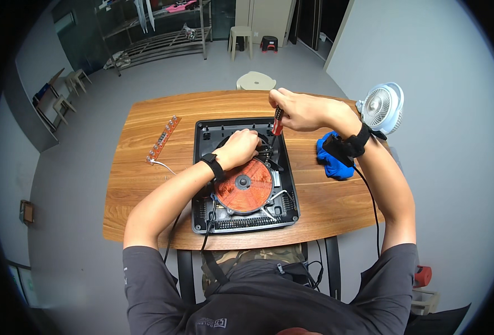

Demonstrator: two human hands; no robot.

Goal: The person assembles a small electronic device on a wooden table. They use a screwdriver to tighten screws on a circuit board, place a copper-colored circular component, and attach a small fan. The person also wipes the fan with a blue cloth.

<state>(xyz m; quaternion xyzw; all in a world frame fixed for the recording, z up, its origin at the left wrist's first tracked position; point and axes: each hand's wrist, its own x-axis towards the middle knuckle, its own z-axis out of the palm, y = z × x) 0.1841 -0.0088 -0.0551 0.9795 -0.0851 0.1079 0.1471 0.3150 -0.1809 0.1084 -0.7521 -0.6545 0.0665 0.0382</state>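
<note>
An opened induction cooker [198,134] lies on the table, its black housing showing the inside. A round copper coil [233,192] sits in its near half. Over the housing's far right part, my right hand [294,110] is closed around a screwdriver [278,123] with a red and black handle, held upright, tip downward. My left hand [240,148] reaches into the housing just beyond the coil, beside a black fan-like part [266,149]. Its fingers are curled down there, and what they grip is hidden.
A narrow orange circuit board [163,139] with a white cable lies left of the cooker. To the right are a crumpled blue cloth [333,164] and a light-blue fan [382,107]. Black cables [207,237] run over the table's near edge. A stool [256,81] stands beyond the table.
</note>
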